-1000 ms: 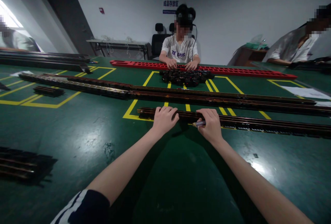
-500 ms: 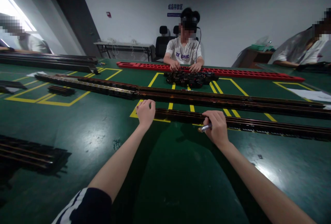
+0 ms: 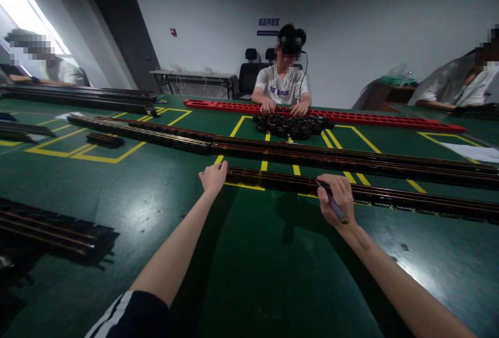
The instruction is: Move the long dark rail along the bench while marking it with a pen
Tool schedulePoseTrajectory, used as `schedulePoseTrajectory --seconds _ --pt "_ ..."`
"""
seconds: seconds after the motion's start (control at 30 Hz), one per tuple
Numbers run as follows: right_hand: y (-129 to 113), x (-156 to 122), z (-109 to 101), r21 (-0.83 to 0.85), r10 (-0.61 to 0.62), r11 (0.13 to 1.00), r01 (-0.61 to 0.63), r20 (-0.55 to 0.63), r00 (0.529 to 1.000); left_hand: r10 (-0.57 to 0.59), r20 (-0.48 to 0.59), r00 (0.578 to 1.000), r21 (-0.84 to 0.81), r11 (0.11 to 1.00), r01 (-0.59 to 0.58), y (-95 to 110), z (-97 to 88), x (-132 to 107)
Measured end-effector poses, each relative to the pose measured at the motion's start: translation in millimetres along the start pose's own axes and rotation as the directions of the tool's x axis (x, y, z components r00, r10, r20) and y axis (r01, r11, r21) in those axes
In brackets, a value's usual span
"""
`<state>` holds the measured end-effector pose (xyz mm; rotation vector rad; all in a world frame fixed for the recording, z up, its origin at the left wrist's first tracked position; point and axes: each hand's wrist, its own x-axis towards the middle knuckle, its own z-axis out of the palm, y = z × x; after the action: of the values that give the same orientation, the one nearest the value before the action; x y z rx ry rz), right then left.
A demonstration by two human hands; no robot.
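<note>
A long black strip with coppery lines (image 3: 273,179) lies across the green table (image 3: 249,265) in front of me. At its left end is my left hand (image 3: 214,177), fingers closed on the tip of the strip. My right hand (image 3: 338,197) is closed around a slim pen-like tool (image 3: 336,209), over the strip's middle. The tool's thin point is towards the strip and its rounded brownish end towards me; its exact kind is unclear.
Longer black strips (image 3: 249,146) lie just beyond. Across the table a person (image 3: 283,86) handles a pile of black parts (image 3: 290,125) beside a red slotted rail (image 3: 413,121). More black strips (image 3: 50,231) are at left front. Other people sit at both sides.
My right hand has turned the pen-like tool, so its rounded end now faces me. My left hand sits at the strip's left end, and the view has shifted slightly.
</note>
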<state>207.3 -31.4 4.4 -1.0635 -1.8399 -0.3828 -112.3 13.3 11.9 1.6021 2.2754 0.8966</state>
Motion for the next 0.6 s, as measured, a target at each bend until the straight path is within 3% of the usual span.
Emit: schedulePoseTrajectory --seconds 0.13,0.3,0.4,0.6 --pt "6.1 -2.4 3.9 -0.033 0.052 0.998 -0.052 -0.006 0.999 0.020 0.020 1.000 -0.008 1.000 -0.020 -2.0 0.3 -0.1" --pt "0.5 2.6 13.1 0.062 0.063 0.996 -0.069 0.097 0.993 0.039 0.013 0.999 -0.018 0.999 -0.038 -2.5 3.0 0.4" --pt "-15.6 12.0 22.4 0.201 0.067 0.974 -0.102 0.171 0.983 0.045 -0.017 0.999 -0.050 0.998 -0.046 -1.9 2.9 -1.4" --pt "-66.6 41.6 60.2 0.418 0.211 0.848 -0.326 0.297 0.931 0.002 -0.067 0.998 -0.088 0.996 -0.008 2.6 0.0 -4.5"
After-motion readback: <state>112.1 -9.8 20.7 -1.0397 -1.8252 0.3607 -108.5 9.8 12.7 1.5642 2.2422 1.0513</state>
